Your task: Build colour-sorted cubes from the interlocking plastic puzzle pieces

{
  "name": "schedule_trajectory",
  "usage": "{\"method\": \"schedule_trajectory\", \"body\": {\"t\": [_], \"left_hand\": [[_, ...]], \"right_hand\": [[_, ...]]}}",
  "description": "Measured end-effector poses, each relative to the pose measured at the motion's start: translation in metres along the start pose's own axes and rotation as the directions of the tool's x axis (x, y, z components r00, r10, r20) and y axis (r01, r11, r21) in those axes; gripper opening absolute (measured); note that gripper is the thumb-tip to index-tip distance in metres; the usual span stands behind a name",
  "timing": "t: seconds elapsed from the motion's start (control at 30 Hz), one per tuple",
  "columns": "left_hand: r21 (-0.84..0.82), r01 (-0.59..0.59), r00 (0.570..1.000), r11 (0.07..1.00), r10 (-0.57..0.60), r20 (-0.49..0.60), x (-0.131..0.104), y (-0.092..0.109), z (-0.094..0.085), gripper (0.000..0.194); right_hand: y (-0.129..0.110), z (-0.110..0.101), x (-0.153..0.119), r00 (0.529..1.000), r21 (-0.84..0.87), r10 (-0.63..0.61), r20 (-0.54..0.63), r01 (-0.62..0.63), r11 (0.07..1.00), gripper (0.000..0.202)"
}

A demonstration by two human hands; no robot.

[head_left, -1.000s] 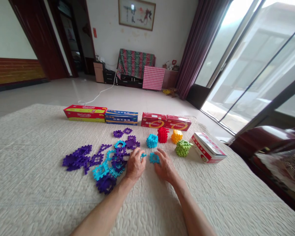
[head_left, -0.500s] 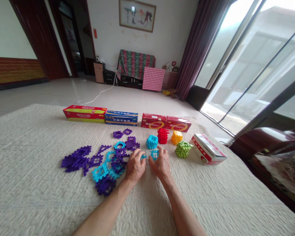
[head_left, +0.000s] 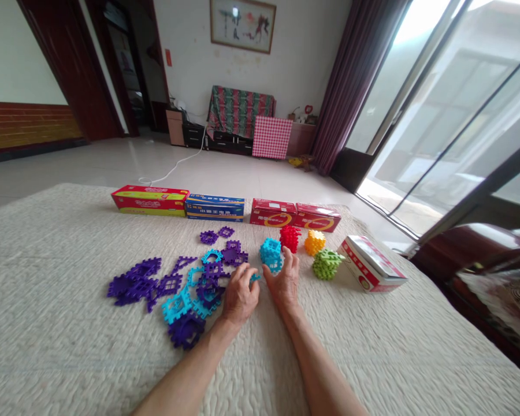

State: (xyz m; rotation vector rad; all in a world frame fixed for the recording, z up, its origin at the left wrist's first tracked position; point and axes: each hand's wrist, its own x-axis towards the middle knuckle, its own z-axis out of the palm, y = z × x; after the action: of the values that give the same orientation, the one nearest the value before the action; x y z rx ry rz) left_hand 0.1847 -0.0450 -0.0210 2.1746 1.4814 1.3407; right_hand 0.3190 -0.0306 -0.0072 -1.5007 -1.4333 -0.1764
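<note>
My left hand [head_left: 241,294] is closed, its fingertips pinching a small light-blue interlocking tile [head_left: 255,277] that is mostly hidden. To its right, my right hand [head_left: 285,284] has thumb and fingers spread, with nothing plainly gripped. Just beyond those fingers a light-blue lattice tile [head_left: 276,265] stands at the near side of a light-blue cube [head_left: 270,248]; I cannot tell whether they are joined. Left of my left hand lie loose purple tiles [head_left: 134,281] and light-blue tiles [head_left: 177,306], several of them overlapping.
Behind and right of my right hand are red [head_left: 290,238], yellow [head_left: 315,242] and green [head_left: 326,264] blocks. A white-and-red box [head_left: 372,263] sits farther right. Red-yellow [head_left: 151,201], blue [head_left: 215,208] and red [head_left: 273,214] boxes line the far side of the quilted cover [head_left: 91,370].
My right hand has moved slightly forward, its fingers wider apart. The light-blue lattice tile has shifted away from me, up to the blue cube. My left hand has barely moved.
</note>
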Motion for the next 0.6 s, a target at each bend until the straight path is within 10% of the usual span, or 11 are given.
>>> {"method": "schedule_trajectory", "body": {"t": [0.6], "left_hand": [[0.267, -0.091, 0.992, 0.959, 0.063, 0.111, 0.000, 0.014, -0.033, 0.032]], "right_hand": [[-0.024, -0.015, -0.019, 0.994, 0.134, -0.103, -0.039, 0.108, 0.985, 0.038]]}}
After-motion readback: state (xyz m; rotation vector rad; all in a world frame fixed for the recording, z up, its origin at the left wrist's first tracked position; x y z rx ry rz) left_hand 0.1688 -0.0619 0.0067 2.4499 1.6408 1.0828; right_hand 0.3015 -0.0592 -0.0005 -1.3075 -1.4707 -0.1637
